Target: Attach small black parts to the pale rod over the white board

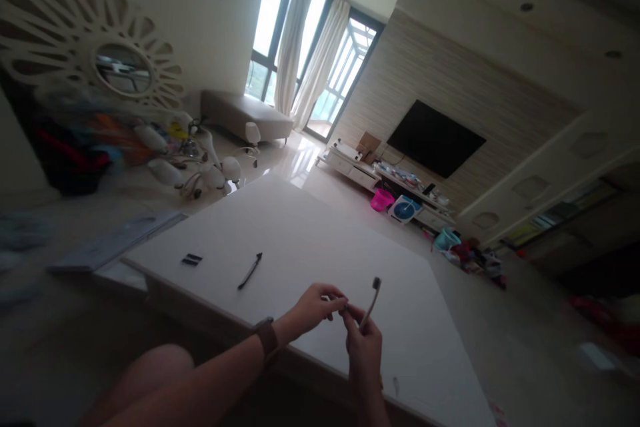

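In my right hand (364,343), near the table's front edge, is a toothbrush (371,300) with a pale handle and a dark head pointing up. My left hand (320,302), with a dark band on its wrist, has its fingertips pinched against those of the right. Anything between those fingertips is too small to make out. To the left on the white table (300,233) lies a dark, slim, brush-like stick (250,271). Farther left are small dark strips (191,259) side by side. A small, pale, blurred item (396,385) is right of my right wrist.
Past the table stand a pink bucket (382,199) and a blue-and-white box (404,209) by a low TV cabinet (360,177). A chandelier with white shades (165,173) is on the floor at left. A grey bench (245,117) stands near the window.
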The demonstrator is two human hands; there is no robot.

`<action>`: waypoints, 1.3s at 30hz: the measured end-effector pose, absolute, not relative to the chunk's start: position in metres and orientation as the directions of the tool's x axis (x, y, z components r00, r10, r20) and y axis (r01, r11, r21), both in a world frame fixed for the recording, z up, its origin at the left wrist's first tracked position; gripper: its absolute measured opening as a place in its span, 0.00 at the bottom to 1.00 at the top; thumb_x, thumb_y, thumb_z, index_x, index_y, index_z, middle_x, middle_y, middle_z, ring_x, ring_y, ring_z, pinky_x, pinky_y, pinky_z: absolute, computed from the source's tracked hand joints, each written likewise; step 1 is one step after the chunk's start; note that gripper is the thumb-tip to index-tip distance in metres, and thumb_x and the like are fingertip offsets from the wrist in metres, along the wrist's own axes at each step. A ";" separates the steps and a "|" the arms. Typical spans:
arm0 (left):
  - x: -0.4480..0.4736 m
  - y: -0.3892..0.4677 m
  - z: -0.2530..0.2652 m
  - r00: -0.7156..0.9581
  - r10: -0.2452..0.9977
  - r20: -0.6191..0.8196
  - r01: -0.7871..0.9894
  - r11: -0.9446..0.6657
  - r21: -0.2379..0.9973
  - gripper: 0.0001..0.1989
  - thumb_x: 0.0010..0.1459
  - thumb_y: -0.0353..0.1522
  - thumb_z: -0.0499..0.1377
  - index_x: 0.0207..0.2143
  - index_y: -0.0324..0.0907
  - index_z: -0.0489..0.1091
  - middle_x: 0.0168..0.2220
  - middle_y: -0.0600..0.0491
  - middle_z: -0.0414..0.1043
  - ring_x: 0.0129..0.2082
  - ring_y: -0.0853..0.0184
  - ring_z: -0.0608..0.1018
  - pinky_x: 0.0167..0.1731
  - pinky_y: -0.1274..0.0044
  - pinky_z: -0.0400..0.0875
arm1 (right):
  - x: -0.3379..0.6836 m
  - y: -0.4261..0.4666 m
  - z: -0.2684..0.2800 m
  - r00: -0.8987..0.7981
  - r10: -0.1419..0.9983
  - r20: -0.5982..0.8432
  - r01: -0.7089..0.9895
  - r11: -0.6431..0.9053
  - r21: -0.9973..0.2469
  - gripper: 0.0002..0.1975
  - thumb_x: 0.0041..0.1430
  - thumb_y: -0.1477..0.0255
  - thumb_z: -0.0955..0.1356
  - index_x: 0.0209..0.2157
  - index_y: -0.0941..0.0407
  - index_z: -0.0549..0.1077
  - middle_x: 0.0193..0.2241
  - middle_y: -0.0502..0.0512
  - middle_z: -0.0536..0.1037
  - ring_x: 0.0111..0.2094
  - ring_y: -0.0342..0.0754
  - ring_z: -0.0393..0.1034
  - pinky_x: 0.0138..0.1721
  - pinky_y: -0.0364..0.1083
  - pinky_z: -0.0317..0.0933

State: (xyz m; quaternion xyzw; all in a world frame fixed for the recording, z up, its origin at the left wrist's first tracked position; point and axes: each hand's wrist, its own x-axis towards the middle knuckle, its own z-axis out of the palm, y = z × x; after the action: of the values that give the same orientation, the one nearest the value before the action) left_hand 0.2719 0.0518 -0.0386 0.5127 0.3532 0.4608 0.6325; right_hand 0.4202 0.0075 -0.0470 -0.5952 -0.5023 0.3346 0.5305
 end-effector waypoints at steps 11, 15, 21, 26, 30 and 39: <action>0.282 0.048 -0.018 0.516 0.856 -0.013 -0.062 0.052 0.997 0.18 0.52 0.43 0.63 0.32 0.35 0.79 0.25 0.52 0.73 0.25 0.71 0.70 0.28 0.78 0.64 | 0.440 -0.019 -0.026 0.312 0.931 0.191 0.342 0.078 -0.937 0.18 0.51 0.58 0.74 0.36 0.58 0.80 0.30 0.57 0.80 0.24 0.44 0.67 0.24 0.42 0.58; 0.288 0.049 -0.027 0.526 0.849 -0.039 0.002 0.045 0.999 0.17 0.51 0.43 0.63 0.31 0.35 0.79 0.25 0.51 0.73 0.25 0.70 0.71 0.27 0.77 0.64 | 0.446 -0.020 -0.039 0.329 0.920 0.211 0.397 0.068 -0.915 0.16 0.52 0.59 0.73 0.34 0.58 0.80 0.27 0.54 0.78 0.20 0.40 0.59 0.21 0.42 0.51; 0.273 0.062 -0.031 0.477 0.877 -0.058 0.083 0.021 0.996 0.19 0.53 0.43 0.62 0.33 0.35 0.79 0.27 0.49 0.75 0.26 0.69 0.72 0.27 0.77 0.63 | 0.435 0.000 -0.028 0.232 0.952 0.198 0.492 0.061 -0.869 0.14 0.54 0.62 0.72 0.34 0.58 0.81 0.23 0.52 0.77 0.21 0.41 0.58 0.23 0.42 0.51; 0.261 0.074 -0.030 0.456 0.879 -0.138 0.096 0.106 0.990 0.22 0.58 0.43 0.57 0.46 0.34 0.76 0.37 0.45 0.77 0.27 0.70 0.75 0.27 0.79 0.65 | 0.445 0.037 -0.027 0.165 0.965 0.202 0.536 0.084 -0.840 0.12 0.52 0.63 0.72 0.35 0.57 0.81 0.30 0.55 0.81 0.27 0.45 0.69 0.29 0.42 0.59; 0.256 0.074 -0.034 0.444 0.886 -0.135 0.244 0.026 0.969 0.25 0.62 0.39 0.52 0.58 0.37 0.68 0.38 0.47 0.77 0.26 0.70 0.76 0.29 0.77 0.68 | 0.485 0.075 -0.059 0.286 0.954 0.089 0.561 -0.091 -0.823 0.10 0.46 0.68 0.74 0.32 0.57 0.81 0.30 0.55 0.82 0.32 0.47 0.74 0.35 0.43 0.64; 0.253 0.059 -0.035 0.726 0.683 -0.083 0.544 -0.495 0.677 0.18 0.60 0.36 0.54 0.50 0.43 0.75 0.41 0.47 0.80 0.43 0.58 0.80 0.46 0.70 0.70 | 0.571 0.123 -0.146 0.603 0.793 -0.088 0.485 -0.452 -0.749 0.07 0.41 0.73 0.75 0.27 0.59 0.79 0.25 0.55 0.81 0.27 0.45 0.73 0.29 0.41 0.62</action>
State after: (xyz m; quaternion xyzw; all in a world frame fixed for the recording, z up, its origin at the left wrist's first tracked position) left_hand 0.2527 0.0588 -0.0351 0.8590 0.3571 0.0985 0.3534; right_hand 0.5715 0.1229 -0.1456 -0.8235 -0.3879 0.2187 0.3514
